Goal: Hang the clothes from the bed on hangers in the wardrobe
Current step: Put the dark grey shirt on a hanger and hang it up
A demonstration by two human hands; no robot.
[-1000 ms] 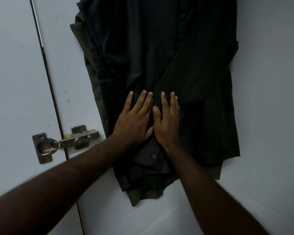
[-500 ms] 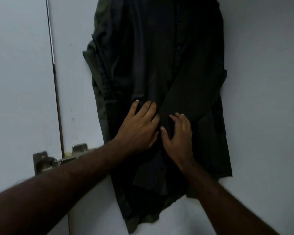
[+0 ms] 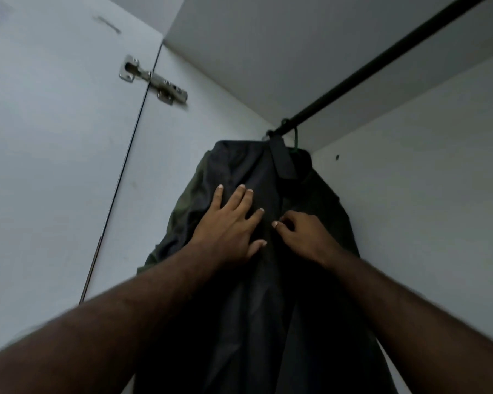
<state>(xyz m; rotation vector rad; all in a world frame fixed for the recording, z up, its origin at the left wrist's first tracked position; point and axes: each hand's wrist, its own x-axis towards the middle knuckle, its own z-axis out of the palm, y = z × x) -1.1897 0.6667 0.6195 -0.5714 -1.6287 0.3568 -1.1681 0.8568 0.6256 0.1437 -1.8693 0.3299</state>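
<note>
Dark cloth lies under both hands: the left hand (image 3: 228,226) presses flat, fingers spread, on the black shirt (image 3: 256,308), beside the right hand (image 3: 305,237), whose curled fingers pinch the shirt's front. Two garments hang: the shirt over an olive garment (image 3: 187,203), on a green hanger (image 3: 296,137) from the wardrobe rail (image 3: 382,61).

Single head-worn wide-angle view, tilted upward into the white wardrobe (image 3: 410,223) corner, close before the dark hanging shirt (image 3: 256,177), facing the black metal rail (image 3: 382,63) overhead.
</note>
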